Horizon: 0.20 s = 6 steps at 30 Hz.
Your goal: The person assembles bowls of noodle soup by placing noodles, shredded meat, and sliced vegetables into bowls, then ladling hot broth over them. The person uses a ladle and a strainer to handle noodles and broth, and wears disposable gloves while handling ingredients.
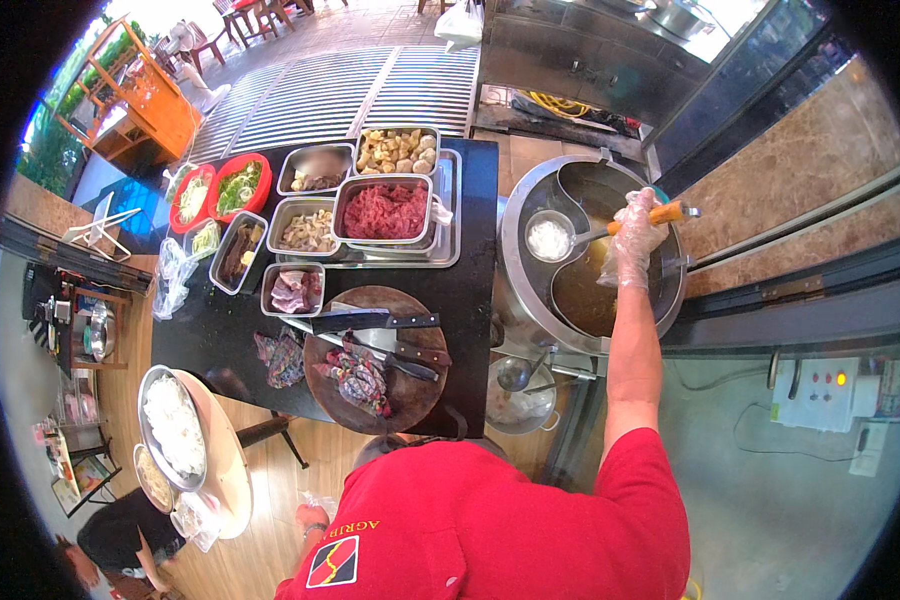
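My right hand [632, 240], in a clear plastic glove, is closed round the handle of a noodle strainer [667, 213] over a large steel pot [518, 200]. White noodles [549, 238] sit in the strainer's round metal basket, at the left part of the pot. Curved walls divide the pot, and brownish broth [582, 295] shows in it. My left hand [313, 515] hangs low beside my body, left of my red shirt, with clear plastic about it; its fingers are too small and partly hidden to make out.
On the black table [475, 300] are a round chopping board [345, 400] with knives and a cloth, a tray of raw minced meat [385, 212], and red bowls of greens [240, 187]. A pan with a ladle [516, 375] stands below the pot. Another person [130, 535] is at lower left.
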Tool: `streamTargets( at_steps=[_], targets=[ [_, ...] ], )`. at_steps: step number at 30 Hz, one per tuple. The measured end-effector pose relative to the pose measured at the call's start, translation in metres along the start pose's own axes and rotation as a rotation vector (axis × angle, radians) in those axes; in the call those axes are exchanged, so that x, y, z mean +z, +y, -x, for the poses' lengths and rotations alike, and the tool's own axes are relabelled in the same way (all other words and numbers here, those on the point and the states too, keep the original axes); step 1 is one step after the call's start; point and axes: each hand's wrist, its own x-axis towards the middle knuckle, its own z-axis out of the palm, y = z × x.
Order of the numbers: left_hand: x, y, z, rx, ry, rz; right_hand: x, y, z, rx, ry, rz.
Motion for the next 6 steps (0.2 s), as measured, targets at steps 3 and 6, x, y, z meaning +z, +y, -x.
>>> streamTargets(
  at_steps=[3,6],
  targets=[
    [-0.002,0.001,0.002,0.055,-0.009,-0.028,0.002,0.000,-0.001,0.005,-0.032,0.030],
    [0.005,-0.010,0.001,0.232,0.076,-0.166,0.001,0.001,-0.003,-0.053,0.027,0.055]
  ],
)
